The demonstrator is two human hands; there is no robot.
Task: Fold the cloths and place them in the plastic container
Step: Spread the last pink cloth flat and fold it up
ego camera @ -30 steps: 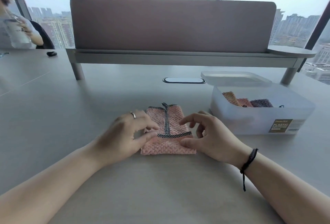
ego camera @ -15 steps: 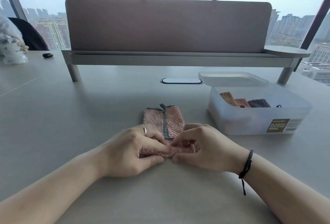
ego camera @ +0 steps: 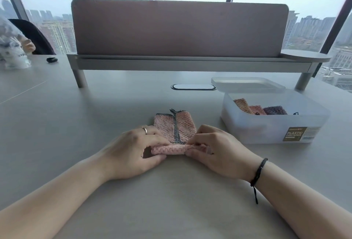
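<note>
A pink knitted cloth (ego camera: 185,125) with a dark mesh trim lies on the grey table in front of me. Its near edge is rolled up into a thick fold. My left hand (ego camera: 133,152) pinches the left end of that fold between thumb and fingers. The right end is gripped the same way by my right hand (ego camera: 221,153). To the right stands a translucent plastic container (ego camera: 272,130), open, with three folded cloths inside: orange, pink and purple.
The container's lid (ego camera: 247,84) lies flat just behind it. A desk divider on a raised shelf (ego camera: 179,63) crosses the back of the table. A cable port (ego camera: 193,87) sits in the table. Another person's hand (ego camera: 28,44) and a small dark object (ego camera: 51,59) are at far left.
Both hands came back from the cloth's middle to its near edge, took hold of it and rolled it up and forward. The flat visible part of the cloth is now shorter.
</note>
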